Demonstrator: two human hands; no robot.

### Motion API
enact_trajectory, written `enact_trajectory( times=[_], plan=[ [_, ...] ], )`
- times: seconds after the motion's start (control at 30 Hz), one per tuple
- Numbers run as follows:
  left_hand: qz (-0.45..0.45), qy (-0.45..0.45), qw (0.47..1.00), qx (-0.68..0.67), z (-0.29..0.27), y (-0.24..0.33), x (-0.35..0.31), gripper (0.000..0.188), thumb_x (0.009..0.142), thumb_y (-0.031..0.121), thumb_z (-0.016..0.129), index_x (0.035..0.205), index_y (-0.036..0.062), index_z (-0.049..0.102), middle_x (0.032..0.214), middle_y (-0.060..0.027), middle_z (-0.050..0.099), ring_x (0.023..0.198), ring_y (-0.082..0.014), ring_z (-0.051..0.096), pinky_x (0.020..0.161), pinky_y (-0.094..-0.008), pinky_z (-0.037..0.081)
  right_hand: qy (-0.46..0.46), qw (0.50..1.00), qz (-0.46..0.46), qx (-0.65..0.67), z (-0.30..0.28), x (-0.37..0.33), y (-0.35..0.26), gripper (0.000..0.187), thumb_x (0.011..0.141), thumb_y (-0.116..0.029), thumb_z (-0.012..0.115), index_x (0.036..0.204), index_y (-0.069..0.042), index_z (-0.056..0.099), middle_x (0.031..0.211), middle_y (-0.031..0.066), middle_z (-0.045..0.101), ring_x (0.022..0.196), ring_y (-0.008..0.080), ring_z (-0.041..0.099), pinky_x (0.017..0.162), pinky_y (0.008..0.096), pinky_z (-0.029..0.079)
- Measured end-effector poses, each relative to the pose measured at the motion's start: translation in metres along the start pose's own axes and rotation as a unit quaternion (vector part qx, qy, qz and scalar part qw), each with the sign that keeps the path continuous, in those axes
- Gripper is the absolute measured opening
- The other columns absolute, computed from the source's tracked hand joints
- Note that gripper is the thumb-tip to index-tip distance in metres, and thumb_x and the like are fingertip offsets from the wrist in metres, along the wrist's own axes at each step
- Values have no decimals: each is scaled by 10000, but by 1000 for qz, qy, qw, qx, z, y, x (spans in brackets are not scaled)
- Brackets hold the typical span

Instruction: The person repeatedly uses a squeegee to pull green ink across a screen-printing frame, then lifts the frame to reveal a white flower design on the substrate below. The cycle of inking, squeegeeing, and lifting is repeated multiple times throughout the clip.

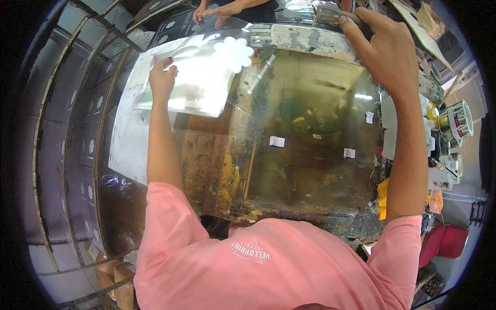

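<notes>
At the left, my left hand (163, 77) has its fingers pinched on a clear plastic sheet (194, 57), over a glossy stack of clear sheets (201, 106). A white flower shape (235, 54) shows on the clear plastic; glare hides much of its outline. My right hand (387, 49) reaches to the far right and is closed around a dark, paint-stained wooden frame edge (330, 18), thumb on top. Between my arms lies a glass-like work surface (310, 170) with small white tabs (277, 141) stuck on it.
Across the table are another person's hands (219, 13). A paint-crusted bar (305, 40) runs along the far edge of the glass. White tubs (457, 121) and bottles crowd the right side. Rack bars (64, 129) stand at left, and a red chair (449, 242) is at lower right.
</notes>
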State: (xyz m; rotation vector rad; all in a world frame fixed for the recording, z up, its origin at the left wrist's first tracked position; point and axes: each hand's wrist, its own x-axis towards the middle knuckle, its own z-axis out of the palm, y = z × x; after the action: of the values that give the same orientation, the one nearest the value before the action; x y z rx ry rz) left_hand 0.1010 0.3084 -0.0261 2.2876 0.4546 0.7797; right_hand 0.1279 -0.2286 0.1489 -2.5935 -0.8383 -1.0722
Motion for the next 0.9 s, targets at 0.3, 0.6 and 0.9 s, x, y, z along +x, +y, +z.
enact_trajectory(
  times=[0.3, 0.6, 0.9],
  plan=[
    [120, 50, 972, 193, 19, -23, -78, 648, 1008, 383, 715, 1517, 7, 575, 1629, -289, 448, 1529, -458, 392, 1254, -538, 309, 17, 1000, -13, -2, 1, -10, -4, 443, 999, -457, 635, 1090, -45, 772, 994, 194, 759, 902, 416, 700, 869, 473, 501],
    [103, -82, 950, 284, 42, 15, -131, 535, 1091, 446, 521, 1381, 30, 693, 1481, -207, 628, 1426, -386, 532, 1232, -546, 343, -11, 1000, -5, -9, 2, -13, -5, 421, 999, -451, 637, 1102, -63, 761, 1018, 182, 750, 961, 368, 694, 891, 448, 471],
    [127, -106, 972, 165, 10, 100, -113, 365, 1063, 364, 631, 1086, 49, 814, 991, -226, 776, 927, -426, 733, 854, -486, 562, 36, 999, -20, -11, 2, -14, -9, 519, 994, -457, 643, 1248, -11, 726, 993, 164, 753, 949, 357, 698, 902, 441, 462]
  ],
)
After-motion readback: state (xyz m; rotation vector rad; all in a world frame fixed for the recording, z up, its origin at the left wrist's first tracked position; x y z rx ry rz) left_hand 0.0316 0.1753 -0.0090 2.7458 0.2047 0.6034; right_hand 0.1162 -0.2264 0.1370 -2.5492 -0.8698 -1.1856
